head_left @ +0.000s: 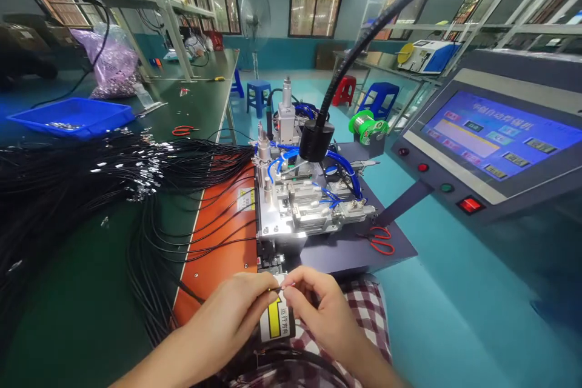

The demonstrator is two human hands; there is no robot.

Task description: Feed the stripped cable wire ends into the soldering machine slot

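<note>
My left hand (240,300) pinches the end of a thin black cable, with its thumb and index finger closed near a labelled part with a yellow arrow (274,318). Facing it, my right hand (318,303) is pinched on the cable's tip, where a small reddish bit shows between the fingertips. The fingertips of both hands nearly meet, just in front of the metal machine (313,206). Black cables (209,163) run from the green table onto the orange plate (218,236) beside the machine. More cable lies over the checkered cloth on the lap.
A blue tray (77,118) and a purple bag (111,66) are on the green table at left. Red-handled pliers (382,240) lie on the machine's dark base. A control screen (500,133) stands at right. A green solder spool (367,127) and a flexible black arm (350,60) rise behind.
</note>
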